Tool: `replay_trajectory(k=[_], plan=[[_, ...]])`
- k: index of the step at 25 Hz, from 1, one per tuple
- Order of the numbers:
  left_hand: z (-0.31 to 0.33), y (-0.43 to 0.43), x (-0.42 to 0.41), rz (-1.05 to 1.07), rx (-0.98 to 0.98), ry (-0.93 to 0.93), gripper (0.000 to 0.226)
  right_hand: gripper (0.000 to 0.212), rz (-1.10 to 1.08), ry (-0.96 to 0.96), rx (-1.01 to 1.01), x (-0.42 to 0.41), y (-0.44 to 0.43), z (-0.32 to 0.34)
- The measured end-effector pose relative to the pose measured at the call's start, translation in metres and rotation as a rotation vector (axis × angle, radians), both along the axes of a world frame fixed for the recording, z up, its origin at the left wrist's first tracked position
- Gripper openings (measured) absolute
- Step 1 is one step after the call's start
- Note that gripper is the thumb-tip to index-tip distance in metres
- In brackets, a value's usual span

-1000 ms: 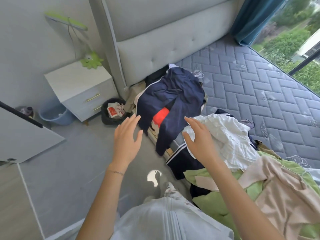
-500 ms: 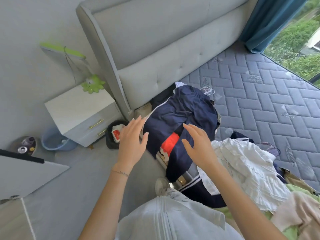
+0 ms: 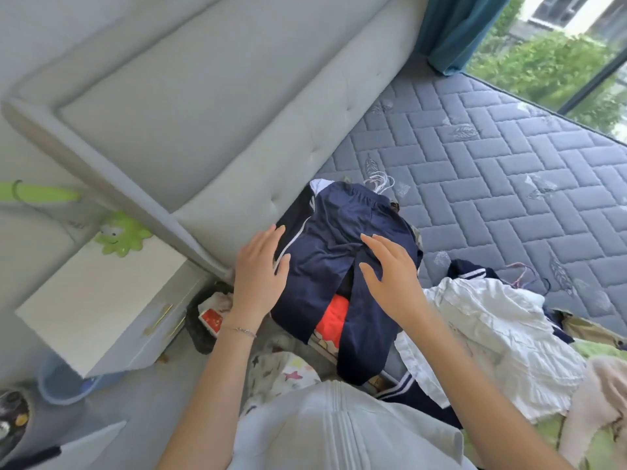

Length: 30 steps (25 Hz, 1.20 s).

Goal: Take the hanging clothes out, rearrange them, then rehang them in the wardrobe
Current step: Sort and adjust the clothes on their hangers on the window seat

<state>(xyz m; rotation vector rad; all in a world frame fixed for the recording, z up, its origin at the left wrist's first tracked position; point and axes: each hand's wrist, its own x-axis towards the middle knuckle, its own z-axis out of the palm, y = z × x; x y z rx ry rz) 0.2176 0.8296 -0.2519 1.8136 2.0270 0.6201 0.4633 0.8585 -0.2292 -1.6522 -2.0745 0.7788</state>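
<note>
Head view, looking down at the corner of the bed. At the centre of my view a pile of clothes lies on the quilted mattress (image 3: 492, 171), against the padded headboard (image 3: 220, 113). On top of the pile is a pair of navy trousers (image 3: 339, 239) with a white side stripe. Its waistband points to 12 o'clock and its legs hang over the bed edge toward 6 o'clock. A red garment (image 3: 334, 315) shows between the two legs.

The left hand (image 3: 259, 269) is at the 9 o'clock edge of the trousers, fingers straight and slightly spread, holding nothing. I cannot tell whether it touches the cloth. The right hand (image 3: 390, 279) is at the 3 o'clock side, fingers straight and fanned wide, the fingertips (image 3: 368, 238) lying on the navy fabric without gripping it.

A white garment (image 3: 492, 337) lies crumpled at 4 o'clock, just beside the trousers, with a pale pink garment (image 3: 597, 401) beyond it at the frame edge. Thin wire hangers (image 3: 380, 181) protrude at 12 o'clock of the pile. A white nightstand (image 3: 101, 300) stands at 8 o'clock with a green toy (image 3: 122, 234) at its rear corner. A teal curtain (image 3: 451, 32) hangs at 1 o'clock.
</note>
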Motion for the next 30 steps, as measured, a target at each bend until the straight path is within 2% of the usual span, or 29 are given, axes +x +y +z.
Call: replay_trajectory(k=[8,12,15,19,23,30], plan=[[-0.027,0.152,-0.017,-0.379,-0.138,0.014,0.048,0.049,-0.404,-0.031,-0.012,-0.019,0.074,-0.028],[-0.079,0.216,0.003,-0.487,-0.211,0.015,0.048,0.049,-0.547,-0.027,-0.077,-0.012,0.118,-0.064],[-0.145,0.262,0.027,-0.512,-0.230,-0.019,0.047,0.048,-0.618,0.030,-0.105,0.001,0.152,-0.125],[-0.278,0.327,0.054,-0.519,-0.168,0.005,0.051,0.051,-0.631,-0.018,-0.162,0.027,0.202,-0.258],[-0.370,0.382,0.044,-0.603,-0.054,0.092,0.054,0.054,-0.565,-0.209,-0.158,0.052,0.247,-0.358],[-0.418,0.448,0.054,-0.598,-0.014,0.218,0.047,0.061,-0.494,-0.325,-0.266,0.076,0.303,-0.431]])
